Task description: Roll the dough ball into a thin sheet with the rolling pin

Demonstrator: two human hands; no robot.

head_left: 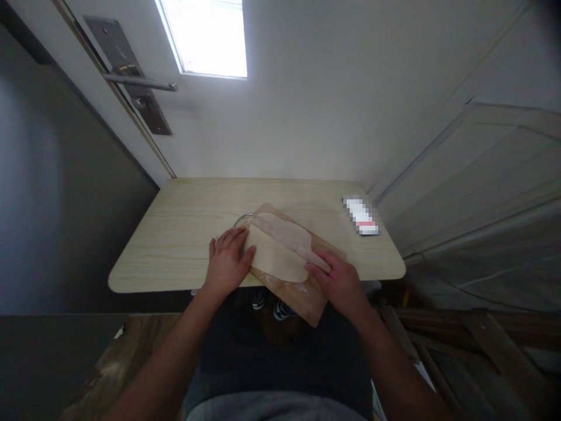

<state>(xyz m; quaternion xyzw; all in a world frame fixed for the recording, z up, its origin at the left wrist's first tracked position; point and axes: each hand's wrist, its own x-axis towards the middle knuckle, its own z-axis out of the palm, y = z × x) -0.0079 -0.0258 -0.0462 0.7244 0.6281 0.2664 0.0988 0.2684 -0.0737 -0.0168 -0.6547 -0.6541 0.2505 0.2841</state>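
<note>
A flat, pale sheet of dough (276, 257) lies on a wooden cutting board (313, 304) set at a slant. Across the dough's upper side rests a floury rolling pin (284, 234). My right hand (339, 280) is closed around the pin's near right handle. At the board's left end is my left hand (230, 254), fingers spread and laid down, its thumb at the dough's left edge. Beside those fingers a metal ring (241, 219) curves out from the board's far left end. Part of the board's left edge is hidden under the left hand.
The board juts over the front edge of a light wooden table (184, 234). A phone with a blurred screen (362, 216) lies at the table's right. Behind stands a white door (298, 117) with a metal handle (144, 82); wooden beams (438, 327) are at lower right.
</note>
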